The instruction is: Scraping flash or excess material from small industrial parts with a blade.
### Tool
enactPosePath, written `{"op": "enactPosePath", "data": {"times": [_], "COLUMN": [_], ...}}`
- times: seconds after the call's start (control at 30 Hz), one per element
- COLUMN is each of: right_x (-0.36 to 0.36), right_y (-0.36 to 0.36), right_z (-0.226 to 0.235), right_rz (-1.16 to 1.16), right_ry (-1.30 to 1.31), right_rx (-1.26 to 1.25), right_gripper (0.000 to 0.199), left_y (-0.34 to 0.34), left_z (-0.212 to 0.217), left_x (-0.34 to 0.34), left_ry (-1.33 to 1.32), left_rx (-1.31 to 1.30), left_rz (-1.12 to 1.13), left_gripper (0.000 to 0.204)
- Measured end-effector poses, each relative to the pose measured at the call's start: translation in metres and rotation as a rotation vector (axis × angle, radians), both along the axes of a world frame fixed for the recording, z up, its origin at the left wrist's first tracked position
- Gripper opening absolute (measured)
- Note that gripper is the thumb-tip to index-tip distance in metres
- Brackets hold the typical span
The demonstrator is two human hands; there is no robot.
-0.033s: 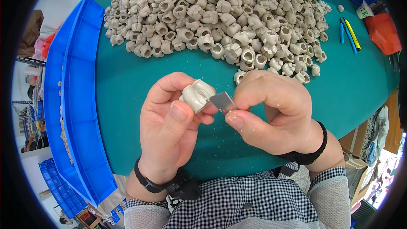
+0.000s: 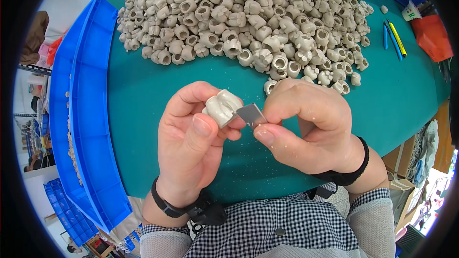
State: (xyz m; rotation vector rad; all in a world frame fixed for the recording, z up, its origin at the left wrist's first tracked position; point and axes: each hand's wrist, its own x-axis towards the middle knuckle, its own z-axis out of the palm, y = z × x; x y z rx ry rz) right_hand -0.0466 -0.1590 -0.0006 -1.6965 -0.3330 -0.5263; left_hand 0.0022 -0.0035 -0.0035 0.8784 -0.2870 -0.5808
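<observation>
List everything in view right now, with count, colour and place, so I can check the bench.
Small moulded piece: one, beige-grey, in the left hand's grip.
Flat blade: one, grey metal, pinched in the right hand, touching the piece.
Heap of similar pieces: too many to count, beige-grey, far side of table.
Table: one, green top.
Crate: one, blue, left of table.
Pens: blue and yellow, far right.
Left hand: black wristband.
Right hand: black wristband.

Red pkg (image 2: 432, 36), far right edge.
</observation>
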Motion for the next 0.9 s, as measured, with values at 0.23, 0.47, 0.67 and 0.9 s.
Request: {"op": "enactPosePath", "data": {"times": [0.23,0.47,0.67,0.9], "right_x": [-0.0001,0.0016,0.0006,-0.0014], "right_y": [-0.0003,-0.0021,-0.003,-0.0012], "right_z": [0.0027,-0.0009,0.0006,0.0004], "right_rz": [-0.041,-0.111,-0.128,-0.16], "right_ry": [-0.036,-0.164,-0.183,-0.145], "right_rx": [-0.128,-0.269,-0.326,-0.358], "right_gripper": [0.009,0.013,0.015,0.015], "left_y": [0.0025,0.0017,0.0027,0.004], "left_z": [0.0007,-0.0008,0.0,-0.0004], "left_x": [-0.0009,0.0026,0.0051,0.0069], "left_ry": [0.007,-0.036,-0.118,-0.107], "left_rx": [-0.006,0.03,0.066,0.086], "left_rz": [0.008,0.045,0.073,0.039], "left_gripper": [0.032,0.026,0.023,0.021]}}
